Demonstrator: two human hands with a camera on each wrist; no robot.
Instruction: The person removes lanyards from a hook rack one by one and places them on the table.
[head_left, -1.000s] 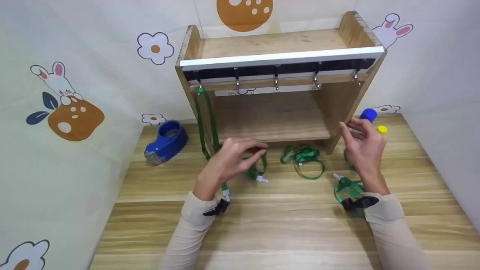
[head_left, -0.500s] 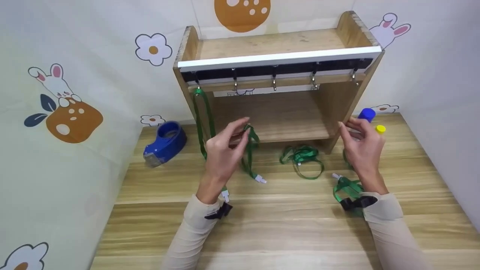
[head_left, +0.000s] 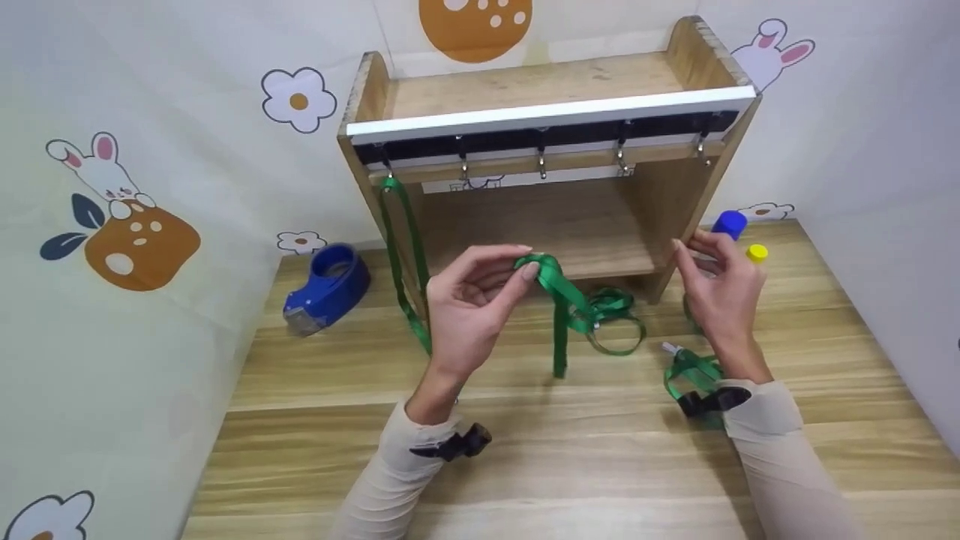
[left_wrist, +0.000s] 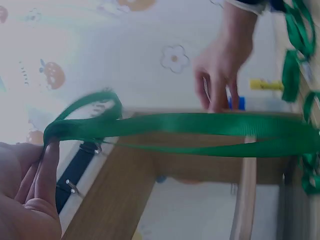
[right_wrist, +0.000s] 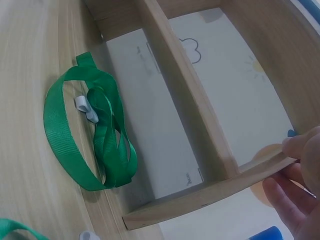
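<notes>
My left hand (head_left: 472, 307) pinches a green lanyard (head_left: 559, 285) between thumb and fingertips, in front of the wooden shelf. Its strap hangs down in a loop; in the left wrist view the lanyard (left_wrist: 190, 125) stretches across the picture. My right hand (head_left: 724, 289) grips the right side panel of the shelf (head_left: 671, 202), thumb on one face and fingers on the other, as the right wrist view shows on the panel's edge (right_wrist: 210, 197). Another green lanyard (head_left: 397, 247) hangs from the leftmost of several metal hooks (head_left: 541, 163) along the shelf front.
A coiled green lanyard (head_left: 615, 307) lies at the shelf's foot, and another (head_left: 694, 367) beside my right wrist. A blue tape dispenser (head_left: 328, 289) stands at the left. Blue-capped (head_left: 729, 223) and yellow-capped (head_left: 757, 254) items stand behind my right hand.
My left hand has picked the lanyard up off the table and moved it up and to the right. The right hand keeps its grip on the shelf.
</notes>
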